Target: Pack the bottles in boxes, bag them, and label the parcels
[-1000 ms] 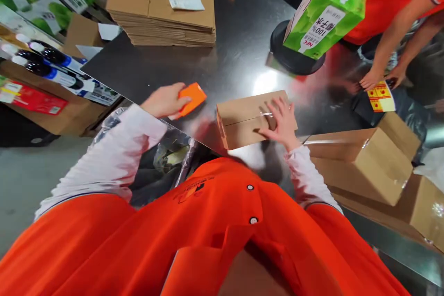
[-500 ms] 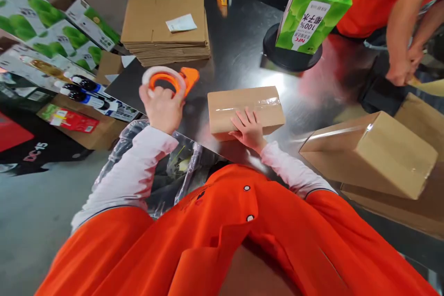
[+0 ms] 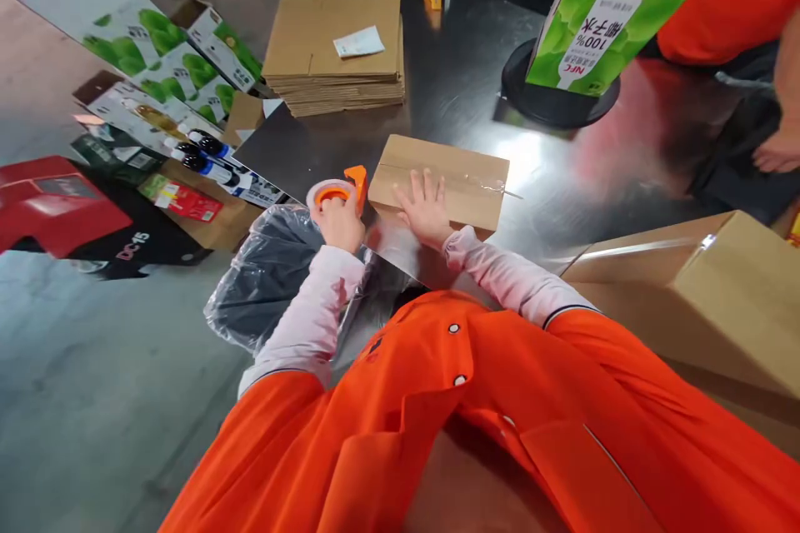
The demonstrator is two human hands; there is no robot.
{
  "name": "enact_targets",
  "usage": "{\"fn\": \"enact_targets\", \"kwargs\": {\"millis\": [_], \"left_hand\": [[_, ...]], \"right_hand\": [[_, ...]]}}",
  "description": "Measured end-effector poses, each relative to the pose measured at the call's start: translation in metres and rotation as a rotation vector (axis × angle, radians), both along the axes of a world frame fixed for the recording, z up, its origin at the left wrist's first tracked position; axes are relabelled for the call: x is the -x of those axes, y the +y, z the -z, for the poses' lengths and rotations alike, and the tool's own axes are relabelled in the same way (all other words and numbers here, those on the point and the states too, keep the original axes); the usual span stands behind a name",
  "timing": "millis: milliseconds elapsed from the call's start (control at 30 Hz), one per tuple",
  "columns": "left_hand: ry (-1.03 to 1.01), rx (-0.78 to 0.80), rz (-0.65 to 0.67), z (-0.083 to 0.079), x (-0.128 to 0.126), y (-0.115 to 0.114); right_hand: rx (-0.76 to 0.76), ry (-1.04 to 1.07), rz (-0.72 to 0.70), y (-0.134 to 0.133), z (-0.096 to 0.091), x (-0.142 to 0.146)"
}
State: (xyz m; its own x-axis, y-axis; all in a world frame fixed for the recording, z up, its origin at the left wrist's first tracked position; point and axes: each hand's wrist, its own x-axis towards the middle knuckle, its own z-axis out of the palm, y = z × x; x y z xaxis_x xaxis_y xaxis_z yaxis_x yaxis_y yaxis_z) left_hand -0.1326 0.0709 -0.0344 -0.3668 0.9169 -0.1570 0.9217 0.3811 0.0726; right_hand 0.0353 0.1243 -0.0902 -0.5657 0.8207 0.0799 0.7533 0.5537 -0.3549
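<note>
Head camera, single worn view, facing forward and down.
Mounted above the wearer's orange polo shirt (image 3: 450,400), which fills the lower frame; close over the left hand (image 3: 337,221), right hand (image 3: 425,206) and steel table (image 3: 462,75), reaching out to a stack of flattened cardboard (image 3: 331,50) and the concrete floor (image 3: 106,366).

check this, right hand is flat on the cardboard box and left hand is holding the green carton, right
No: the left hand holds an orange tape dispenser, not the green carton, which stands apart on a black base. The right hand is flat on the cardboard box, as you said; the head view shows it.
</note>
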Motion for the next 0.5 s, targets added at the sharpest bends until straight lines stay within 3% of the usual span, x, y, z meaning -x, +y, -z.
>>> {"fn": "enact_targets", "kwargs": {"millis": [100,167,267,333,400,500], "left_hand": [[0.131,-0.164,0.033,-0.041,0.021,0.016],[0.189,-0.324,0.220,-0.081,0.015,0.041],[0.210,-0.473,0.648,-0.140,-0.034,0.100],[0.182,-0.502,0.886,-0.164,-0.084,0.144],[0.137,-0.480,1.026,-0.170,-0.137,0.179],[0.176,-0.199,1.204,-0.142,-0.202,0.201]], "right_hand": [[-0.003,0.023,-0.017,0.000,0.003,0.002],[-0.003,0.030,-0.020,0.001,0.004,0.004],[-0.011,0.028,-0.019,0.004,0.006,0.006],[-0.046,0.025,-0.013,0.006,0.008,0.006],[-0.096,0.016,-0.002,0.005,0.012,0.006],[-0.177,-0.039,0.018,0.005,0.016,0.007]]}}
